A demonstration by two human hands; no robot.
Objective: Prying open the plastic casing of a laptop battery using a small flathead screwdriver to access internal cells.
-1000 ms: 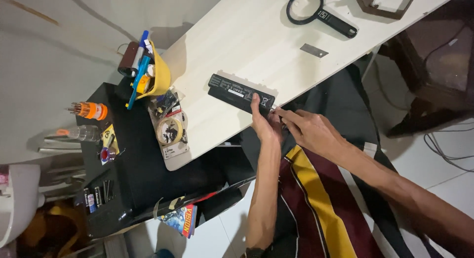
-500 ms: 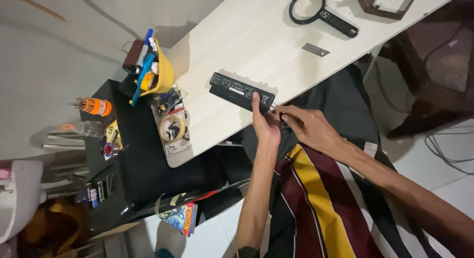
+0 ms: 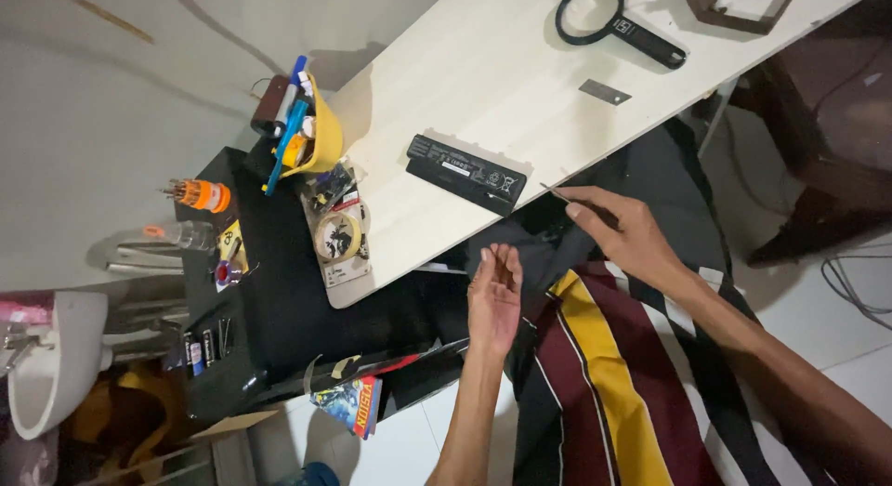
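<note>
Both our hands have come off the long black plastic battery pack (image 3: 466, 174); it lies alone on the pale table (image 3: 483, 68). Our right hand (image 3: 621, 233) pinches a thin metal tool (image 3: 556, 192); our left hand (image 3: 494, 295) hangs open. We think prying comes next, needing the tip at its seam.

Black battery (image 3: 466, 174), pale table (image 3: 483, 68), striped maroon-yellow cloth (image 3: 604, 384).

battery pack (image 3: 466, 173) on table (image 3: 483, 68), magnifying glass (image 3: 618, 23) beyond, both hands off its near edge
</note>
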